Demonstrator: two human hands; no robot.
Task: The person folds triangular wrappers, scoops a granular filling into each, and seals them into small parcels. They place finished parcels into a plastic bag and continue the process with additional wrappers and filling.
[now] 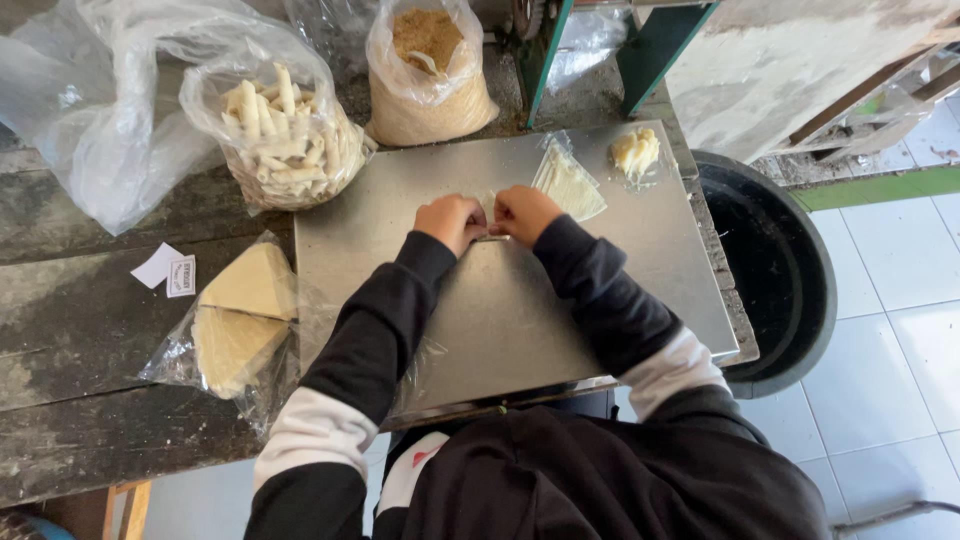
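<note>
My left hand and my right hand are close together over the middle of a metal tray, fingers curled on a thin pale wrapper that is mostly hidden between them. A stack of triangular pale wrappers lies just right of my right hand. A small heap of pale yellow filling sits on plastic at the tray's far right corner. Black sleeves with white bands cover both my arms.
A clear bag of finished pale rolls stands at the far left of the tray, a bag of brown crumbs behind it. Bagged triangular wrappers lie on the dark wooden table. A black round bin stands at right on white tiles.
</note>
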